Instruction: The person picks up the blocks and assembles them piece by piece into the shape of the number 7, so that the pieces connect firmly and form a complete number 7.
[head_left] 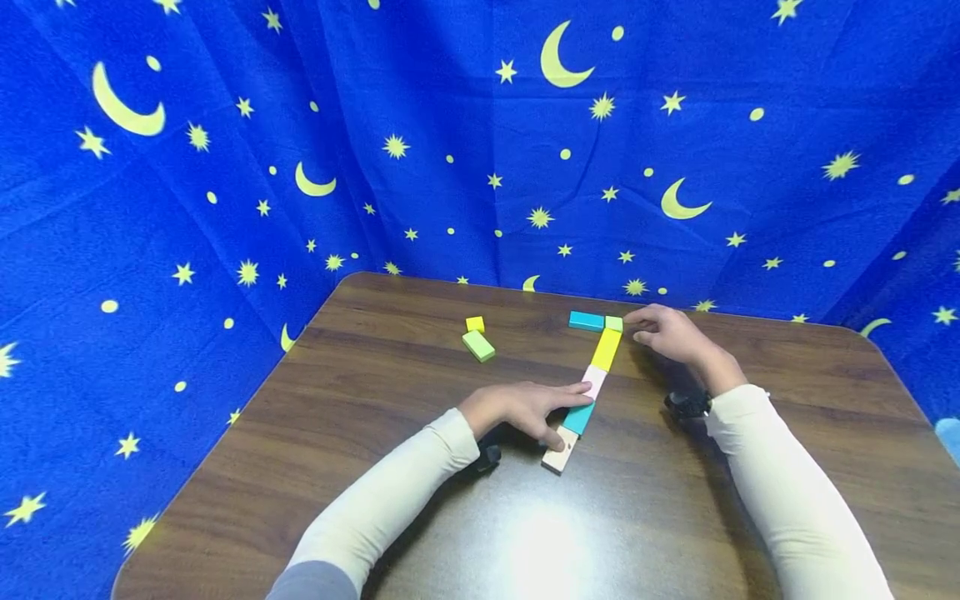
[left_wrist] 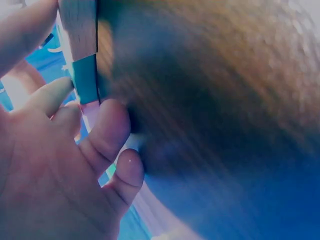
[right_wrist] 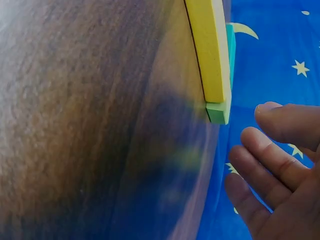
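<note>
A row of blocks lies on the table: a plain wooden block (head_left: pixel 558 455) nearest, then a teal block (head_left: pixel 578 419), a pale pink block (head_left: pixel 595 382), a yellow block (head_left: pixel 607 349) and a small light green block (head_left: pixel 613 323). At the far end a blue block (head_left: pixel 587 321) juts left from the green one. My left hand (head_left: pixel 521 408) rests along the row, its thumb on the wooden block and its fingers extended by the teal and pink ones. Just right of the small green block, my right hand (head_left: pixel 671 337) holds nothing, its fingers loosely bent; the right wrist view shows them apart from the block.
Left of the row lie a small yellow block (head_left: pixel 475 324) and a light green oblong block (head_left: pixel 478 346), close together. The brown wooden table (head_left: pixel 337 400) has rounded far corners. A blue curtain (head_left: pixel 450 100) with moons and stars hangs behind it.
</note>
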